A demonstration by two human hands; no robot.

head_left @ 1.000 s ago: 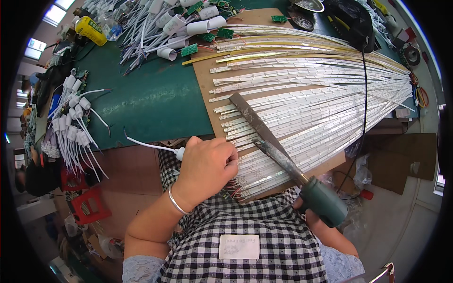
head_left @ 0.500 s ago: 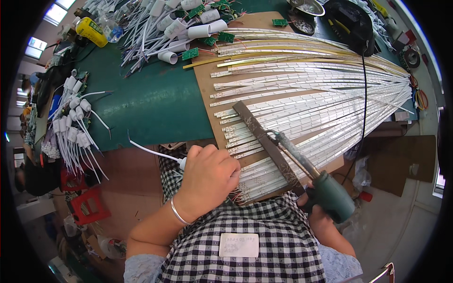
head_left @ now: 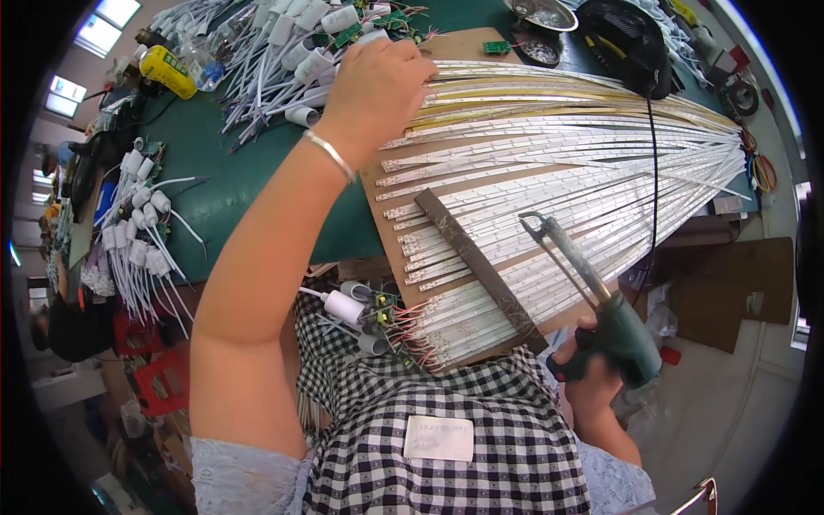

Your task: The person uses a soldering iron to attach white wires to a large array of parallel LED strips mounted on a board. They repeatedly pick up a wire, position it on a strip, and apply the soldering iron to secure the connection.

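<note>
My left hand [head_left: 378,86] is stretched out to the far side of the table, beside a pile of white cylindrical housings with cables [head_left: 311,64]. Its fingers are curled, their tips hidden, so whatever they grip cannot be seen. In my right hand [head_left: 594,382] is a dark green soldering gun [head_left: 631,339], its tip pointing up and left above the LED strips [head_left: 549,184]. A dark flat bar [head_left: 481,266] lies across the strips. At the strips' near left end, a white housing [head_left: 343,307] and green boards rest with red wires.
Cabled white parts [head_left: 142,219] hang over the table's left edge. Far off are a yellow bottle [head_left: 167,71], a metal dish [head_left: 554,15] and a black mesh object [head_left: 627,43] whose black cord runs down across the strips. A red stool [head_left: 163,382] stands below left.
My left hand has left the near housing and moved forward to the far pile, uncovering the wired boards. The soldering gun has shifted slightly right, away from the dark bar.
</note>
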